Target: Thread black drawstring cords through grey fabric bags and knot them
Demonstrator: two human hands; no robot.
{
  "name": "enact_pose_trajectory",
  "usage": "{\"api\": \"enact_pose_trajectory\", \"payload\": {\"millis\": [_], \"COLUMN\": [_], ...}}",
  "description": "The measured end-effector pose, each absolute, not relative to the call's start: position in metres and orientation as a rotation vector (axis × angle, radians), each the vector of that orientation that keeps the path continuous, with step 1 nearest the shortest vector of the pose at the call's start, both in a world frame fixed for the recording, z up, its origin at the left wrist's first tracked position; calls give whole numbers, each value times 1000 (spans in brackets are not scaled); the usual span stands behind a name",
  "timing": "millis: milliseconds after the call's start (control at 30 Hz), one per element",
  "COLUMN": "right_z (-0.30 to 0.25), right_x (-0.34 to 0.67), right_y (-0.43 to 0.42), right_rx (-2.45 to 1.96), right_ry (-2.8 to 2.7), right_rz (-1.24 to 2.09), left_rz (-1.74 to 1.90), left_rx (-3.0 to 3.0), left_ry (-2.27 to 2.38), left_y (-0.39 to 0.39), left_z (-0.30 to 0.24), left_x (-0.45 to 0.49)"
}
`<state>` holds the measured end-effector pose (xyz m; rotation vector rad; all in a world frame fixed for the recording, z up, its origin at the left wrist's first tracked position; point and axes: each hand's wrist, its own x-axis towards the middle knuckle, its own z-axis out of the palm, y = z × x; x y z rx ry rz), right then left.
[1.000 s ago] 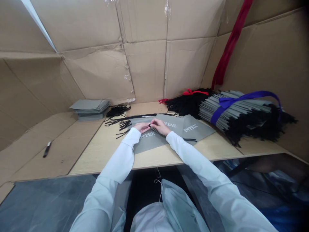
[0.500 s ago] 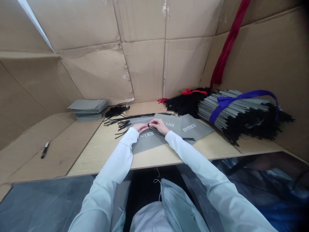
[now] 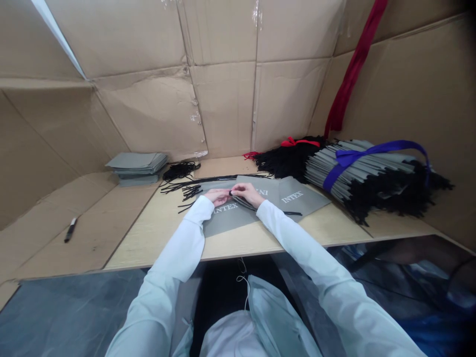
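Note:
Flat grey bags printed INTEX [image 3: 230, 218] lie on the wooden table [image 3: 171, 233] in front of me. My left hand [image 3: 218, 196] and my right hand [image 3: 248, 192] meet over the top edge of the nearest bag, fingers pinched together around a thin black cord [image 3: 231, 192]. A second grey bag [image 3: 301, 197] lies to the right, partly under the first. Loose black cords [image 3: 186, 188] are scattered just left of my hands. White sleeves cover both arms.
A small stack of grey bags [image 3: 137, 166] sits at the back left. A big bundle of bags with black cords, tied with a purple ribbon [image 3: 372, 153], fills the right. A black marker [image 3: 70, 229] lies on the cardboard at left. Cardboard walls surround the table.
My hands stay together on the bag's top edge with only slight finger movement; the view has shifted a little.

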<state>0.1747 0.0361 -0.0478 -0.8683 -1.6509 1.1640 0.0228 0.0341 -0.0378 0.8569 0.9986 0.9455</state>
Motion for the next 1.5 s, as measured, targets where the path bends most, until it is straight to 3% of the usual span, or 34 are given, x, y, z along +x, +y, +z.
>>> {"api": "enact_pose_trajectory", "payload": {"millis": [467, 733, 1100, 1500], "right_z": [-53, -47, -39, -42], "right_x": [170, 169, 174, 172], "right_y": [39, 36, 30, 30], "right_rx": [-968, -879, -964, -984], "right_ry": [-1363, -1614, -2011, -2018], "right_rz": [1236, 1222, 781, 659], "left_rz": [1002, 1068, 895, 967], "left_rx": [779, 873, 1099, 1072], "left_ry": [996, 1055, 1173, 1140], "left_y": [32, 33, 36, 35], "left_z": [-36, -36, -34, -36], "left_x": [33, 28, 21, 25]}}
